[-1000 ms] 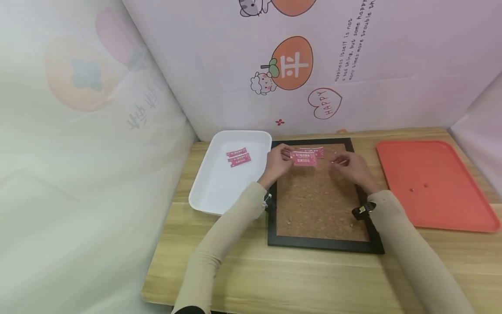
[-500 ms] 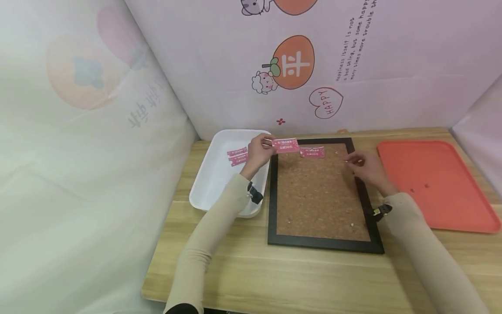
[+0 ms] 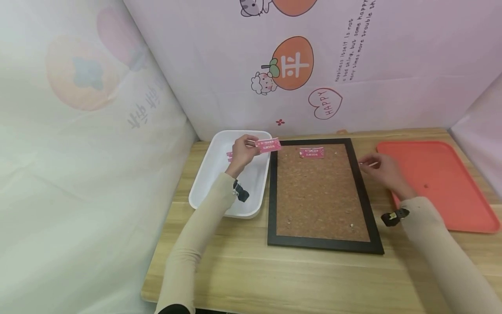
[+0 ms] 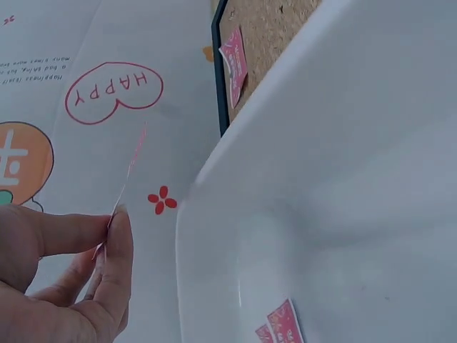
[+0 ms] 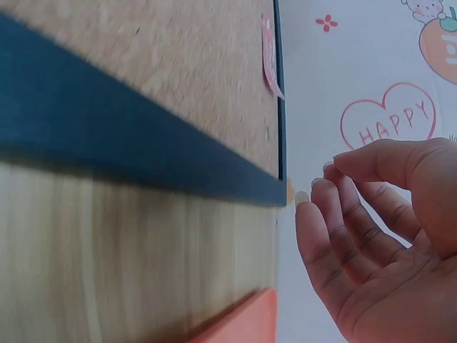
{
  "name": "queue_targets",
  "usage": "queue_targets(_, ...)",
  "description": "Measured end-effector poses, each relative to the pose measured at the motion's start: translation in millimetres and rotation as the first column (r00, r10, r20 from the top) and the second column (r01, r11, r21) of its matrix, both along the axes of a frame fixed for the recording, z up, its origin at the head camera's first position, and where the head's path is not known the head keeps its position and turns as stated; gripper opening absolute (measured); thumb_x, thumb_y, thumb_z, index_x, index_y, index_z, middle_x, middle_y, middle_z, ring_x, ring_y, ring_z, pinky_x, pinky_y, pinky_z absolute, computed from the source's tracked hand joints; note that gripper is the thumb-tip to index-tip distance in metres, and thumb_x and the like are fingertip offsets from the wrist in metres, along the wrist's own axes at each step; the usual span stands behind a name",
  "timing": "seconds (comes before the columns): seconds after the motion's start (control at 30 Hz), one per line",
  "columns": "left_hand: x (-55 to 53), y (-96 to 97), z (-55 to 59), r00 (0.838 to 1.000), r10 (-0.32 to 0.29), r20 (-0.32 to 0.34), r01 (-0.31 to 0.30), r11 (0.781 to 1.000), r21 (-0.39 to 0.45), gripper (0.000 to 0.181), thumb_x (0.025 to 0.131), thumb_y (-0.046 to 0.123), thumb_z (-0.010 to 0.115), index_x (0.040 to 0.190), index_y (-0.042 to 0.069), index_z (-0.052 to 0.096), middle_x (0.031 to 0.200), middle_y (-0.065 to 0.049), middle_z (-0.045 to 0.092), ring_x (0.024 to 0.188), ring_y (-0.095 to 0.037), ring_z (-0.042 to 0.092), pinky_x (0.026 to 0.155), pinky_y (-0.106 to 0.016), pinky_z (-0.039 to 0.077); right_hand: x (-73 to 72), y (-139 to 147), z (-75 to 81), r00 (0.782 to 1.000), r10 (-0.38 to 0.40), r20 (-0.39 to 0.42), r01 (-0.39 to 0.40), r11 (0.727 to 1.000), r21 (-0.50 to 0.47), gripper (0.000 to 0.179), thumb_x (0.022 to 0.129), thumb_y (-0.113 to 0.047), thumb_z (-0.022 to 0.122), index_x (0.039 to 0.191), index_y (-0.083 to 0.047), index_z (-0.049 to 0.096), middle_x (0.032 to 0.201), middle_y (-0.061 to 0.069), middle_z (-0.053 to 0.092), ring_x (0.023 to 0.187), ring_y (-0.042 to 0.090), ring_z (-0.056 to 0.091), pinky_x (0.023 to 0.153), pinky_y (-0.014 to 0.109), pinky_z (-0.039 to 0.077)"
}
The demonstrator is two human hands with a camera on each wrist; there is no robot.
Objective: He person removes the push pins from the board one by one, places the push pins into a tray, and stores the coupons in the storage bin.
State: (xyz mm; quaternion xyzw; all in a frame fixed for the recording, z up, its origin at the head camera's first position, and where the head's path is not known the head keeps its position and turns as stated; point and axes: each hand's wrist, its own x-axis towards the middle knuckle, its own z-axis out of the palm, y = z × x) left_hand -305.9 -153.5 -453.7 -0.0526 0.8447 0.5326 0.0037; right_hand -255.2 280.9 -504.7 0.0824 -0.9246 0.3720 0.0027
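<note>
My left hand [image 3: 244, 151] pinches a pink coupon [image 3: 268, 145] between thumb and fingers, above the white tray's right side. In the left wrist view, that coupon appears edge-on. My right hand [image 3: 382, 171] is between the corkboard [image 3: 319, 196] and the red tray, thumb close to the loosely curled fingers. The right wrist view shows nothing held in the right hand [image 5: 385, 236]. Another pink coupon [image 3: 311, 152] lies near the corkboard's top edge. More pink coupons [image 4: 284, 323] lie in the white tray, partly hidden by my left hand in the head view.
The white tray [image 3: 208, 174] stands left of the black-framed corkboard. A red tray [image 3: 455, 205] on the right bears a small pin-like object [image 3: 426, 186]. Small pin-like bits [image 3: 351, 225] sit on the cork. A printed cloth [image 3: 219, 87] hangs behind the wooden table [image 3: 313, 279].
My left hand has carried the pinched coupon left, from over the corkboard to the white tray. The right hand has moved right, off the board toward the red tray. The other coupon stays on the cork.
</note>
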Motion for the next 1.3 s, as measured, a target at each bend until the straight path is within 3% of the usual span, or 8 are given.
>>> queue_targets(0.27,-6.9,-22.9,-4.1,0.996,0.037,0.08,-0.048,0.99,0.132,0.038,0.095,0.003,0.071,0.132,0.005,0.063,0.125,-0.02,0.069,0.107,-0.03,0.075,0.093,-0.037,0.064,11.2,22.6,-3.0,1.0,-0.027,-0.002,0.027,1.0,0.013,0.03,0.103,-0.021,0.063,0.121,0.003,0.067,0.118,0.03,0.069,0.085,-0.004,0.054,0.064,0.019,0.051)
queue_targets(0.47,-12.6,-38.8,-9.0,0.991,0.08,0.105,-0.091,0.99,0.109,0.038,0.094,0.0,0.069,0.132,0.003,0.063,0.125,-0.022,0.067,0.113,-0.036,0.072,0.101,-0.046,0.06,19.1,42.0,-6.5,0.999,-0.041,0.013,0.041,0.999,0.019,0.032,0.104,-0.018,0.061,0.125,0.005,0.065,0.12,0.033,0.067,0.079,-0.014,0.052,0.061,0.022,0.055)
queue_targets(0.57,-15.1,-45.8,-12.9,0.985,0.097,0.141,-0.111,0.989,0.094,0.039,0.094,0.0,0.069,0.132,0.003,0.063,0.126,-0.023,0.066,0.117,-0.04,0.071,0.105,-0.049,0.058,23.0,50.7,-7.8,0.999,-0.054,0.003,0.054,0.998,0.045,0.031,0.103,-0.018,0.062,0.124,0.005,0.065,0.119,0.033,0.067,0.081,-0.011,0.052,0.061,0.021,0.053)
queue_targets(0.73,-17.7,-53.8,-21.6,0.976,0.12,0.183,-0.126,0.992,0.024,0.04,0.093,0.003,0.071,0.132,0.005,0.064,0.128,-0.022,0.067,0.116,-0.036,0.07,0.106,-0.05,0.056,29.3,64.6,-11.8,0.998,-0.067,0.003,0.066,0.995,0.075,0.033,0.103,-0.02,0.062,0.123,0.005,0.066,0.119,0.035,0.067,0.087,0.009,0.063,0.06,0.021,0.053)
queue_targets(0.87,-18.7,-60.0,-29.8,0.97,0.131,0.205,-0.129,0.991,-0.021,0.04,0.092,0.005,0.071,0.132,0.006,0.064,0.127,-0.02,0.068,0.114,-0.033,0.067,0.107,-0.051,0.055,33.9,75.7,-16.7,0.997,-0.073,0.034,0.071,0.995,0.068,0.035,0.104,-0.023,0.06,0.125,0.005,0.064,0.12,0.035,0.065,0.082,-0.006,0.058,0.059,0.023,0.055)
queue_targets(1.03,-19.8,-65.4,-35.2,0.964,0.152,0.218,-0.139,0.988,-0.072,0.037,0.091,0.005,0.07,0.129,0.007,0.067,0.12,-0.016,0.069,0.106,-0.025,0.067,0.095,-0.04,0.06,39.6,87.9,-22.2,0.996,-0.085,0.04,0.082,0.995,0.061,0.037,0.105,-0.024,0.059,0.126,0.006,0.063,0.12,0.036,0.065,0.078,-0.023,0.045,0.06,0.022,0.054)
queue_targets(1.13,-21.8,-67.6,-37.9,0.961,0.159,0.228,-0.141,0.985,-0.096,0.037,0.091,0.005,0.07,0.128,0.007,0.067,0.119,-0.015,0.068,0.102,-0.022,0.064,0.088,-0.035,0.059,43.3,93.4,-23.6,0.993,-0.097,0.063,0.094,0.994,0.054,0.038,0.106,-0.024,0.058,0.127,0.007,0.062,0.12,0.038,0.064,0.074,-0.017,0.054,0.059,0.025,0.057)
queue_targets(1.3,-23.5,-70.6,-42.4,0.955,0.152,0.254,-0.122,0.984,-0.131,0.042,0.092,0.005,0.069,0.133,0.007,0.065,0.13,-0.016,0.064,0.113,-0.025,0.059,0.094,-0.034,0.054,49.3,99.8,-25.0,0.986,-0.12,0.114,0.112,0.991,0.071,0.042,0.107,-0.027,0.055,0.129,0.008,0.06,0.121,0.038,0.063,0.07,0.001,0.066,0.059,0.029,0.059)
